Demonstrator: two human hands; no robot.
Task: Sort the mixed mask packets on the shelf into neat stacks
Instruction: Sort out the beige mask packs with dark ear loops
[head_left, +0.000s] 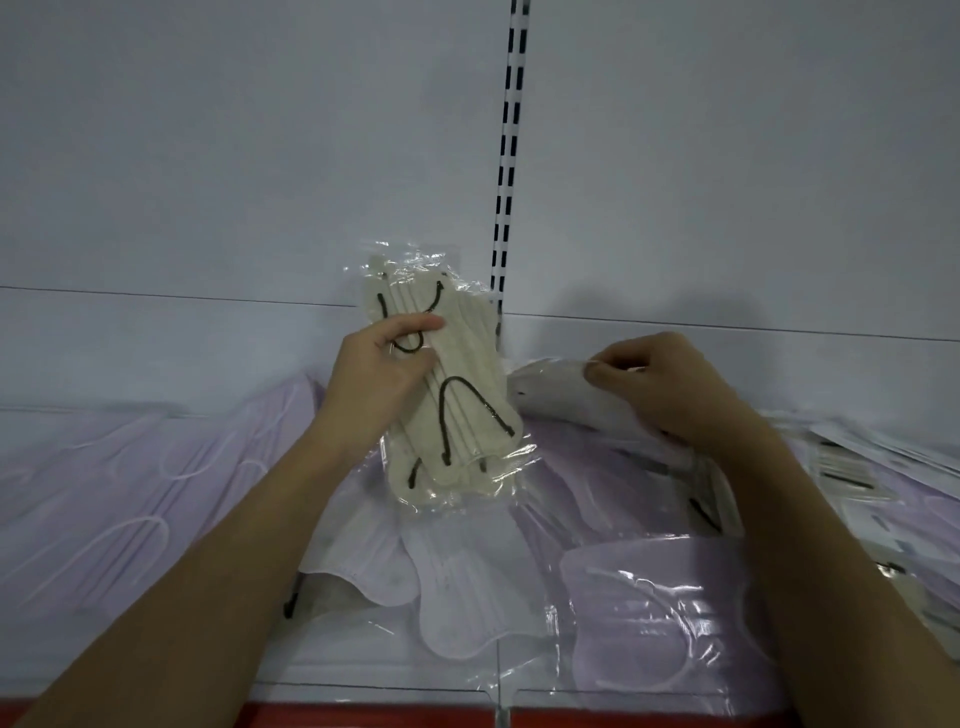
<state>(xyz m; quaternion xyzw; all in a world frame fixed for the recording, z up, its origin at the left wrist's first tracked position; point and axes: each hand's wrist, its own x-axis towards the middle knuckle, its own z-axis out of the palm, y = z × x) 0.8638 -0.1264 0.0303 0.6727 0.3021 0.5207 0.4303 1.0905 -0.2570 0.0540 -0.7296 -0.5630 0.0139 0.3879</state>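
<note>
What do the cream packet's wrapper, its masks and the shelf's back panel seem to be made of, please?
Wrapper: thin clear plastic film, glossy; it crinkles and glints at the edges.
Masks: probably soft matte nonwoven fabric, cream, pleated, with dark cord loops.
Back panel: looks like painted metal, smooth and pale, beside a slotted upright; not certain.

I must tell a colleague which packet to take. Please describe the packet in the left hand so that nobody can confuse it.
Find the slotted upright strip on the white back wall. Just left of its foot, the left hand holds a clear packet of cream masks above the shelf. Its ear loops are dark, whereas the packets lying around it hold lilac or white masks.
</note>
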